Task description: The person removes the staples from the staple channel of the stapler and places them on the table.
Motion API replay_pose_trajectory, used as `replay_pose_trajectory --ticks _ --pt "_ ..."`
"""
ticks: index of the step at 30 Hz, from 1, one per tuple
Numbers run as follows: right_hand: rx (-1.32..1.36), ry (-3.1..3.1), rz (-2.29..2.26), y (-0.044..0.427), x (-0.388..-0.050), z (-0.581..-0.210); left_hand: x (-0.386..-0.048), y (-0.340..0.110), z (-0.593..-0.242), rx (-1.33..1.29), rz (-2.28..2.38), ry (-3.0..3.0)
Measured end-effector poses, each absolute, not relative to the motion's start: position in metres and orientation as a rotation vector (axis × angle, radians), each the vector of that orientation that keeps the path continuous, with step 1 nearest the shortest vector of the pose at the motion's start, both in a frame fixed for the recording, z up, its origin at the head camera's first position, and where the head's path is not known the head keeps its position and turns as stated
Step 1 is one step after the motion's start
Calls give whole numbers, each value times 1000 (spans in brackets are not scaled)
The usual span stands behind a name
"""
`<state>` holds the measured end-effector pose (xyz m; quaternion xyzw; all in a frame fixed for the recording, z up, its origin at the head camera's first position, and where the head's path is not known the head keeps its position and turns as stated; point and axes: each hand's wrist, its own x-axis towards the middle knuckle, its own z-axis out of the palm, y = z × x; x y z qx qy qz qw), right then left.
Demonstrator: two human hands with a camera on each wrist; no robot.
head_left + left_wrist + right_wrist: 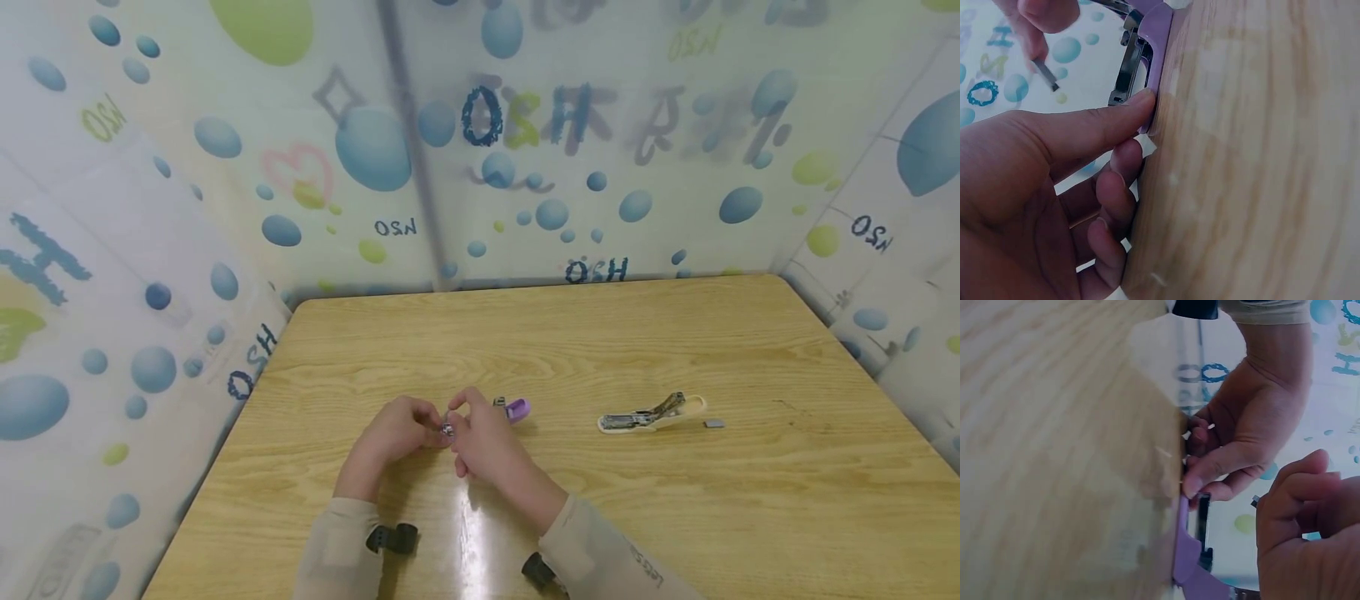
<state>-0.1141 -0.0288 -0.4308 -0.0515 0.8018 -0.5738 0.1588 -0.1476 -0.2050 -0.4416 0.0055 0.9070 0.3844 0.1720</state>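
A purple stapler (pixel 518 409) lies opened out on the table, with its metal magazine (pixel 1127 72) lifted apart from the purple base (pixel 1182 534). My left hand (pixel 401 429) pinches the end of that base, thumb on top and fingertips at its edge by the tabletop. Above the stapler, my right hand (pixel 483 437) pinches a short grey strip of staples (pixel 1045 75) between thumb and fingers. The strip's tip also shows beside the fingers in the right wrist view. From the head, both hands cover most of the stapler.
To the right lies a second stapler (pixel 648 417), cream-coloured and opened out. Beside it is another small grey staple strip (pixel 714 423). The wooden table (pixel 525 333) meets patterned curtains (pixel 525 208) at the back and sides.
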Motion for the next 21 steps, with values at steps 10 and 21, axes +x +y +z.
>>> replay_pose_trajectory --ticks 10,21 --pt "-172 2232 -1767 -2 -115 -397 -148 -204 -441 12 1069 2582" --pt "-111 2319 -1875 42 -123 -384 -147 -205 -440 64 1063 2597"
